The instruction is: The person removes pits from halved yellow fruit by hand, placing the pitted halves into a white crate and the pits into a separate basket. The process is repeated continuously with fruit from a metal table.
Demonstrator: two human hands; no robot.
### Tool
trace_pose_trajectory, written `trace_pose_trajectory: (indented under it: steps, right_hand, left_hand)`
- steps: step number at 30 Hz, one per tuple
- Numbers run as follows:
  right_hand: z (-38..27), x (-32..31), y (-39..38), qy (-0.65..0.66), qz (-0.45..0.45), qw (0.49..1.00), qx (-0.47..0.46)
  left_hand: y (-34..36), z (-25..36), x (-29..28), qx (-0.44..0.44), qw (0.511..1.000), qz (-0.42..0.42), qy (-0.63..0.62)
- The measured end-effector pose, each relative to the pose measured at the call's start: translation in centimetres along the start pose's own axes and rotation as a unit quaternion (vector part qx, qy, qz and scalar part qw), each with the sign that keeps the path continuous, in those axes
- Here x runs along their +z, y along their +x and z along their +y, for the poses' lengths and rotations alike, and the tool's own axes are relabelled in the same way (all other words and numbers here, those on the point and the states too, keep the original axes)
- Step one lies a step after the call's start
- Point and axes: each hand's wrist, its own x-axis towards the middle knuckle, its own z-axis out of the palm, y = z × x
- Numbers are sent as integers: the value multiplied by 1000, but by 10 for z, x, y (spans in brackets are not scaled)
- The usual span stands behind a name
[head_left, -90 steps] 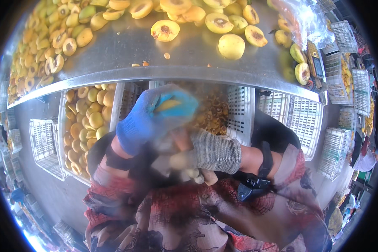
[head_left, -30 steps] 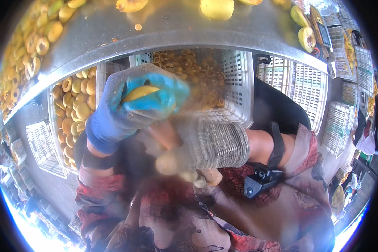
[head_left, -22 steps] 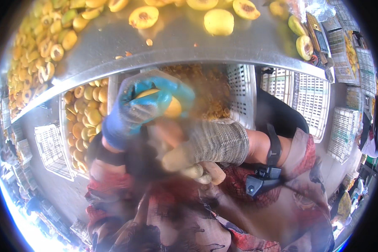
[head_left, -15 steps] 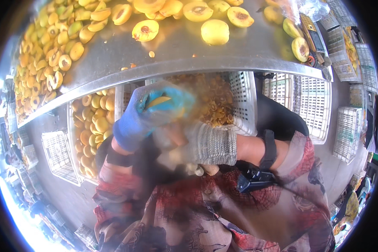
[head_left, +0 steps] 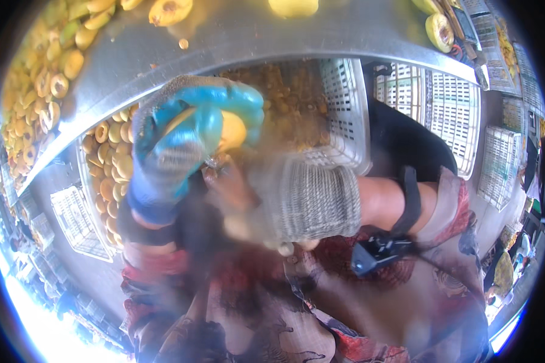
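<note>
My left hand [head_left: 184, 136], in a blue-coated glove, is closed round a yellow peach piece [head_left: 234, 130]. Another yellow edge shows between its gloved fingers. My right hand [head_left: 248, 196], in a grey knitted glove with bare fingers showing, is pressed up just below the peach. Its fingers are closed and partly smeared by motion. Something small and shiny shows at its fingertips, too blurred to name. Beyond both hands, a white crate [head_left: 345, 106] holds a brownish heap of small pieces.
A metal table [head_left: 236, 36] spans the far side, with many peach halves [head_left: 48, 91] at its left. A crate of peach halves [head_left: 106, 172] stands below left. Beside it is a white basket [head_left: 82, 221]. More white crates [head_left: 454, 124] stand at right.
My left hand has moved a little left and up in the picture, and the peach shows more clearly in it. The view has shifted, so the table sits higher.
</note>
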Motion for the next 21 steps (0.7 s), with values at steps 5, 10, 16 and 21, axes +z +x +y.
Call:
trace_pose_trajectory:
  steps: [5,10,16,21]
  right_hand:
    - [-1,0,0,-180,75,977,-90]
    - [-6,3,-3,-345,133,912,-176]
    - [-4,-1,3,-567,199,755,-261]
    - [2,-7,10,-716,250,580,-297]
  left_hand:
    - [9,4,8,-38,991,129,17]
    - [13,3,14,-45,982,181,-11]
    - [16,3,10,-50,977,204,-22]
    - [16,12,19,-34,967,205,-144]
